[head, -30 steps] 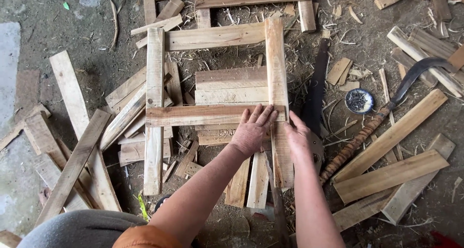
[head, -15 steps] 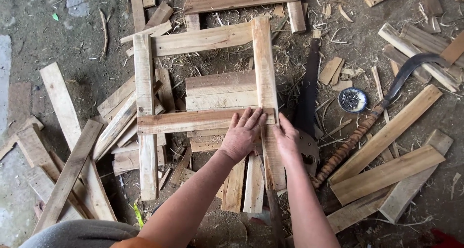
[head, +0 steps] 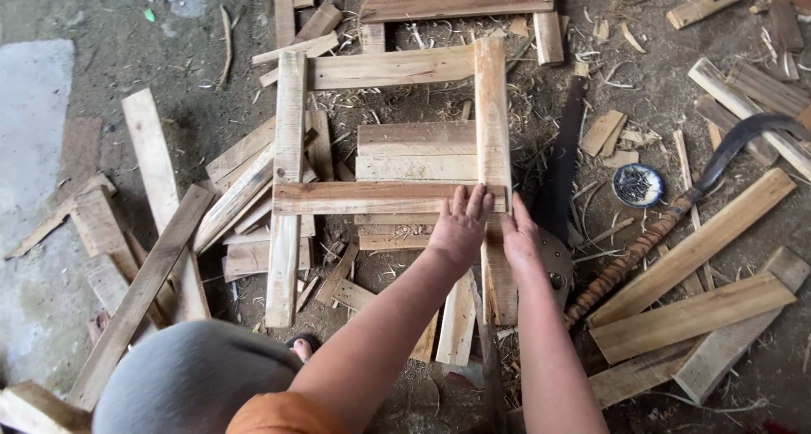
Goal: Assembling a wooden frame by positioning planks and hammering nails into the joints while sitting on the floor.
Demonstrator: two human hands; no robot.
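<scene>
both hands [head: 490, 227] flat on wooden frame [head: 389, 197] corner, sickle [head: 676, 210] nearby

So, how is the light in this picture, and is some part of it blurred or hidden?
Head view: the light is soft and even, with no glare and only faint shadows under the wooden frame. The left hand and right hand look sharp. A grey rounded shape at the bottom edge hides the ground there.

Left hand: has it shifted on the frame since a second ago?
No. The left hand still lies flat on the right end of the crosspiece, beside the right upright; only the camera drifted.
</scene>
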